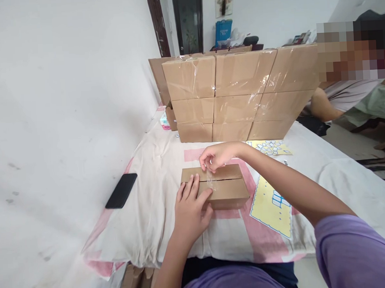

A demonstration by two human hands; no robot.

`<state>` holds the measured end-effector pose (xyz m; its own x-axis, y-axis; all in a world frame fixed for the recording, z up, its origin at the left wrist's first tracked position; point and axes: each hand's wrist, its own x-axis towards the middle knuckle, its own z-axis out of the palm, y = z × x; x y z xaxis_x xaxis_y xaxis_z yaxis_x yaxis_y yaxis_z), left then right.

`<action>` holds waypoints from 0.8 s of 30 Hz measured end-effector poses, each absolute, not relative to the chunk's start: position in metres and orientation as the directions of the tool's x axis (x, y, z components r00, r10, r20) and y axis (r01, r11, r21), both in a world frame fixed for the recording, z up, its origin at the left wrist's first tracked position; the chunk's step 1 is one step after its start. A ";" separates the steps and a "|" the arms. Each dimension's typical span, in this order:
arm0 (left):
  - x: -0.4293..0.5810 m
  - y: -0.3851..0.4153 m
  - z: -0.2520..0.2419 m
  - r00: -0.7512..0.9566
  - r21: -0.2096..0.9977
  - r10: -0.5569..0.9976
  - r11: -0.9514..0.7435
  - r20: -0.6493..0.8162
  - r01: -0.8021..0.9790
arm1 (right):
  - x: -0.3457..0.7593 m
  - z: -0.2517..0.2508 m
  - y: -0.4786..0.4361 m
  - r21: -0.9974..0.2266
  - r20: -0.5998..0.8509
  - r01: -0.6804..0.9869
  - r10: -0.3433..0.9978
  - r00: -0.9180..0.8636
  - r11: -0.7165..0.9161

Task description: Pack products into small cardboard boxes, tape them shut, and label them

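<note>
A small brown cardboard box lies closed on the cloth-covered table in front of me. My left hand rests flat on the box's near left part, fingers stretched out, thumb pressing a strip of clear tape at the flap seam. My right hand hovers over the box's far edge, fingers pinched on the upper end of that tape strip.
A wall of taped cardboard boxes is stacked at the far end of the table. A black phone lies left, near the wall. Yellow label sheets lie right of the box. Another person sits at the far right.
</note>
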<state>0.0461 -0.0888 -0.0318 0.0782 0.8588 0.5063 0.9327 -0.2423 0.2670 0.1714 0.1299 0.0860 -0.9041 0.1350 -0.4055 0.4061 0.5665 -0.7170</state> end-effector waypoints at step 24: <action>0.047 -0.089 -0.030 0.077 0.262 0.857 -0.240 0.509 0.935 | 0.164 0.070 0.122 -0.534 -0.394 0.455 0.266 -0.880 0.713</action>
